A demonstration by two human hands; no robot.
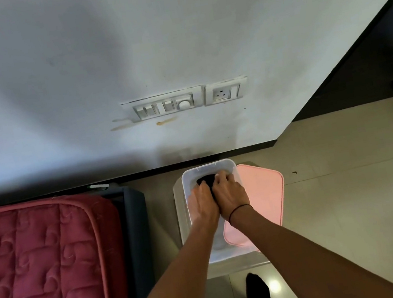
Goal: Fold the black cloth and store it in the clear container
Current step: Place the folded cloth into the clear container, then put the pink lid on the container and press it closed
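A clear container (189, 176) stands on the floor by the wall, its top open. Inside it lies the black cloth (206, 180), folded small; only its far end shows past my fingers. My left hand (202, 205) and my right hand (230, 195) reach down into the container side by side, both pressed on the cloth with fingers curled over it. A thin black band circles my right wrist. Most of the cloth is hidden under my hands.
A pink lid (261, 198) leans against the container's right side. A maroon quilted mattress (42, 273) on a dark frame fills the left. A black-socked foot (258, 294) is below the container. Tiled floor (352, 187) spreads to the right; a switch panel (165, 106) is on the wall.
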